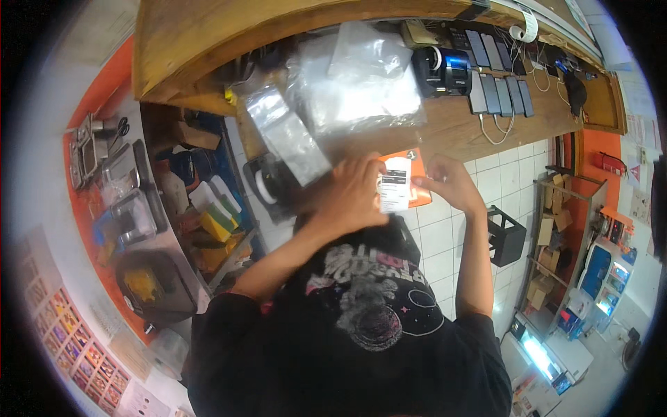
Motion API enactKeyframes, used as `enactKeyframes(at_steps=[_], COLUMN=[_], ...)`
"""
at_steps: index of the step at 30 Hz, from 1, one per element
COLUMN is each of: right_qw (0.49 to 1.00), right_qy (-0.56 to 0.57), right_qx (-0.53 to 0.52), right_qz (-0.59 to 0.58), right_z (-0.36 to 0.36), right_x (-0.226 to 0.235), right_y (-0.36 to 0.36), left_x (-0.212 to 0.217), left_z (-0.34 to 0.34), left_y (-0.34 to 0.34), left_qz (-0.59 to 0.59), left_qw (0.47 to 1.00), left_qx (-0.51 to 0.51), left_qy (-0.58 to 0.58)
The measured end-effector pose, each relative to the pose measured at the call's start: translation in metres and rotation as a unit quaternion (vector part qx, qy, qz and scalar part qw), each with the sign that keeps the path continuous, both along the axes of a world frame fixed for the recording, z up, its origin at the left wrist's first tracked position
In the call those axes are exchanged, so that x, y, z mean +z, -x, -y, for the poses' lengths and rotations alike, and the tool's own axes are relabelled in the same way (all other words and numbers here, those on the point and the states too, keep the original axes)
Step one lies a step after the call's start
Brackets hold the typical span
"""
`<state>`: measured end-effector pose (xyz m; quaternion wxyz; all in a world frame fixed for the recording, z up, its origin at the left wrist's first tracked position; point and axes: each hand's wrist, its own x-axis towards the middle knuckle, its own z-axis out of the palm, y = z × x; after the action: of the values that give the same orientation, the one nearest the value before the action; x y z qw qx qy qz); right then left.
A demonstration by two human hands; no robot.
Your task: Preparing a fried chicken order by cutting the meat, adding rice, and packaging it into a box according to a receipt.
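In front of my chest is a flat orange package point(417, 167) with a white printed label point(396, 186) on its face. My left hand point(353, 193) grips its left side, the fingers lying over the label's edge. At the opposite side my right hand point(451, 182) has its thumb against the package, its other fingers curled and partly hidden. A long clear plastic sleeve point(286, 132) lies just beyond my left hand. Behind it, a pile of clear plastic bags point(358, 83) covers part of the wooden table point(445, 128).
A black label printer point(442, 71) stands right of the bags. Several phones point(490, 94) with cables lie farther right. At the left is a side counter with metal trays point(128, 163); below it sit boxes. A black stool point(506, 236) and a shelf of cartons point(545, 260) stand right.
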<state>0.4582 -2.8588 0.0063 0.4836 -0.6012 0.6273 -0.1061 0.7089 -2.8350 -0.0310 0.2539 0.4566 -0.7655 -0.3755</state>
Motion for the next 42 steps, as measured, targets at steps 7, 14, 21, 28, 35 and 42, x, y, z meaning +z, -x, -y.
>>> enactKeyframes(at_steps=[7,14,21,28,35,42], right_qw=[0.982,0.992,0.997,0.998,0.988,0.948], right_qy=[-0.093,-0.039,-0.014,-0.021,0.026,0.273], right_qx=[0.006,0.121,0.070,0.048,0.134,0.154], right_qz=[0.165,0.023,0.036,0.040,0.076,0.045], right_z=[0.056,0.060,0.056,0.050,0.096,0.145], right_x=[-0.092,-0.119,-0.105,-0.092,-0.088,-0.130], right_y=[0.098,0.150,0.171,0.174,0.102,0.000], left_x=[-0.069,-0.120,-0.128,-0.132,-0.118,-0.100], left_z=[0.048,0.061,0.175,0.229,0.193,0.165], left_y=[0.074,0.093,0.056,0.052,0.062,0.057], left_qz=[0.125,0.239,0.082,0.352,0.346,0.056], left_qw=[0.992,0.969,0.981,0.924,0.927,0.966], left_qx=[-0.028,-0.065,0.165,0.146,0.138,0.038], left_qy=[0.006,0.008,0.063,0.000,-0.042,-0.249])
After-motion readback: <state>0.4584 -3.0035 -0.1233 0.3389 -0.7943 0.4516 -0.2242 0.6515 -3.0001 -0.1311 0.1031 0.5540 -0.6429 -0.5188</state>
